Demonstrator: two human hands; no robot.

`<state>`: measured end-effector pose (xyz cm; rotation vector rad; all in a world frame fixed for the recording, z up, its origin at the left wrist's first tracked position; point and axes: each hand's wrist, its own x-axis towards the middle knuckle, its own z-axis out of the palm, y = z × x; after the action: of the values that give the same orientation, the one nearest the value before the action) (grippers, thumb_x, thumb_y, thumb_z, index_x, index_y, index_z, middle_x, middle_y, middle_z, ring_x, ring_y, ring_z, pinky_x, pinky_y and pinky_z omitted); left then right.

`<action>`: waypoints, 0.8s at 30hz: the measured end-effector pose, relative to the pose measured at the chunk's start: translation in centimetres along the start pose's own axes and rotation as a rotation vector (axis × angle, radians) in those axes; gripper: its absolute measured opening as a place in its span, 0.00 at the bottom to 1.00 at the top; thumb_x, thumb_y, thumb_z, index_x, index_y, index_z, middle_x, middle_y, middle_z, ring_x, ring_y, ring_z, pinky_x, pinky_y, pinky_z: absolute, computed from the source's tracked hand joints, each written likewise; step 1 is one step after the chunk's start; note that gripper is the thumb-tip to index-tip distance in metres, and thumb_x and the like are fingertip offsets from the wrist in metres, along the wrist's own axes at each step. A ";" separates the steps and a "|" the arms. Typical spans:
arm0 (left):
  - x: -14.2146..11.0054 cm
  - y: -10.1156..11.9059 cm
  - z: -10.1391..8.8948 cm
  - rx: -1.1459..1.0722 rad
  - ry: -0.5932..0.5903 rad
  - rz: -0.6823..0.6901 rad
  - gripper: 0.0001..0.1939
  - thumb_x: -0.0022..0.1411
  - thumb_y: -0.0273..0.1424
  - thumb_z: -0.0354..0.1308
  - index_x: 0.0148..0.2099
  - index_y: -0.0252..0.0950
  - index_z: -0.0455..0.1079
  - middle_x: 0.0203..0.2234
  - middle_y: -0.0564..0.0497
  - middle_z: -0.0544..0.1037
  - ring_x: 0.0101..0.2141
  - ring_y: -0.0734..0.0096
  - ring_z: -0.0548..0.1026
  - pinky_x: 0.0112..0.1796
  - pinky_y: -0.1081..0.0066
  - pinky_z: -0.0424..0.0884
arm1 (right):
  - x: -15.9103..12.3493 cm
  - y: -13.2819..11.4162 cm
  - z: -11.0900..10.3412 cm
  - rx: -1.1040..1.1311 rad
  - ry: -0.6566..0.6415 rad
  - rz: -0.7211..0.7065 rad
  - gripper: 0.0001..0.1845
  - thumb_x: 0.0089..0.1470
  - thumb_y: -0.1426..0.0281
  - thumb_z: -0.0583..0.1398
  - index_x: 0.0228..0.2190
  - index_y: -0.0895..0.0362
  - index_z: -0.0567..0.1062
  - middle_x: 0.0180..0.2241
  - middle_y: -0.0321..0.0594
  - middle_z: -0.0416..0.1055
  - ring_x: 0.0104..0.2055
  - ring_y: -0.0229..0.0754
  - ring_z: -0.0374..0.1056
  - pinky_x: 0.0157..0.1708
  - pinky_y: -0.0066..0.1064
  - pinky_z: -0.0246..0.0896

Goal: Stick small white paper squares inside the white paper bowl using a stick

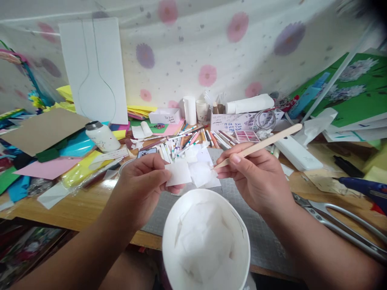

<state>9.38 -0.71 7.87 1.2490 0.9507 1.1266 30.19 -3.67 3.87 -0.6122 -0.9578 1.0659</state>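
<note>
Between thumb and fingers, my left hand [145, 177] pinches a small square of white paper [179, 173]. My right hand [254, 173] is closed around a flat wooden craft stick [269, 141], which slants up to the right. The stick's lower tip is close to another piece of thin white paper [202, 174] just right of the held square; whether they touch I cannot tell. Below both hands stands a round white tub [166, 245], its inner wall and bottom covered with pale paper pieces [205, 237].
A grey cutting mat [260, 237] lies under the tub. Large scissors [341, 221] and a blue glue gun [363, 187] are at the right. Behind the hands lie several markers [193, 139]. A white bottle [102, 137] and coloured sheets [51, 167] crowd the left.
</note>
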 end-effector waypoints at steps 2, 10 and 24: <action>0.0 -0.3 0.1 0.023 0.005 0.003 0.11 0.43 0.24 0.65 0.20 0.37 0.64 0.14 0.59 0.70 0.18 0.74 0.72 0.23 0.74 0.71 | -0.1 -0.4 0.3 0.046 -0.039 0.004 0.09 0.50 0.65 0.75 0.29 0.54 0.83 0.27 0.34 0.83 0.25 0.36 0.81 0.27 0.23 0.80; -0.1 -1.4 -0.4 0.321 -0.152 0.186 0.06 0.55 0.24 0.61 0.27 0.39 0.74 0.23 0.58 0.74 0.26 0.76 0.72 0.29 0.75 0.70 | -0.3 -1.0 0.2 0.176 -0.233 0.063 0.04 0.56 0.69 0.72 0.31 0.55 0.84 0.30 0.35 0.85 0.27 0.35 0.82 0.30 0.21 0.80; -0.3 -1.0 -0.5 0.565 -0.372 0.181 0.10 0.58 0.37 0.67 0.29 0.38 0.74 0.26 0.55 0.74 0.30 0.70 0.71 0.32 0.70 0.65 | -1.5 -1.1 0.3 -0.350 -0.342 -0.381 0.09 0.61 0.76 0.67 0.40 0.52 0.85 0.34 0.38 0.83 0.39 0.43 0.81 0.41 0.33 0.79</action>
<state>8.95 -0.82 6.81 1.9571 0.9096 0.7323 30.16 -5.52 4.39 -0.5081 -1.5141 0.6738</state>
